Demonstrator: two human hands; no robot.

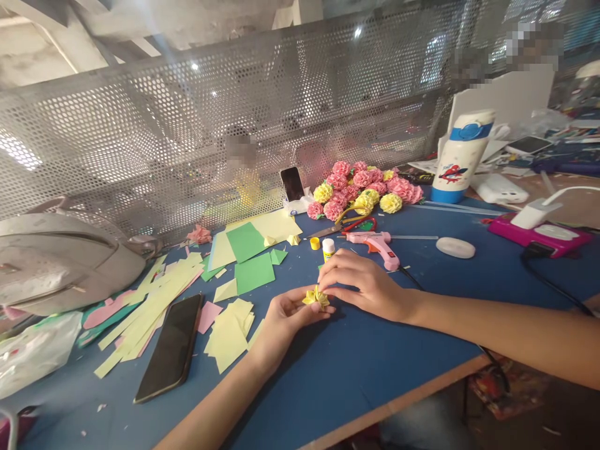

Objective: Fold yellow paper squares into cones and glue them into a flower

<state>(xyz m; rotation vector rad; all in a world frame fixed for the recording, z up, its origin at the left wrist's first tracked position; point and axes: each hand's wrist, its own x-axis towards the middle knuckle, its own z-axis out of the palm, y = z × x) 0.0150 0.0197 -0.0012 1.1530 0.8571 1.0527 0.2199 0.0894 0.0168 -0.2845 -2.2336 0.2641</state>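
Note:
A small yellow folded-paper flower (315, 297) is held low over the blue tabletop. My left hand (293, 307) grips it from the left, thumb in front and fingers behind. From the right, my right hand (359, 282) pinches at its upper petals with the fingertips close together. Just beyond my hands stands a glue stick (329, 250), its yellow cap (314, 243) lying beside it. Behind my right hand rests a pink glue gun (377, 245). Pale yellow paper squares (229, 334) are piled left of my left hand.
Finished pink and yellow paper flowers (360, 187) sit at the back near scissors (337, 230). A phone (171, 347), paper strips (154, 312) and green sheets (254, 273) lie left. A bottle (462, 159) and magenta power strip (539, 234) stand right, before a perforated metal screen (187, 137).

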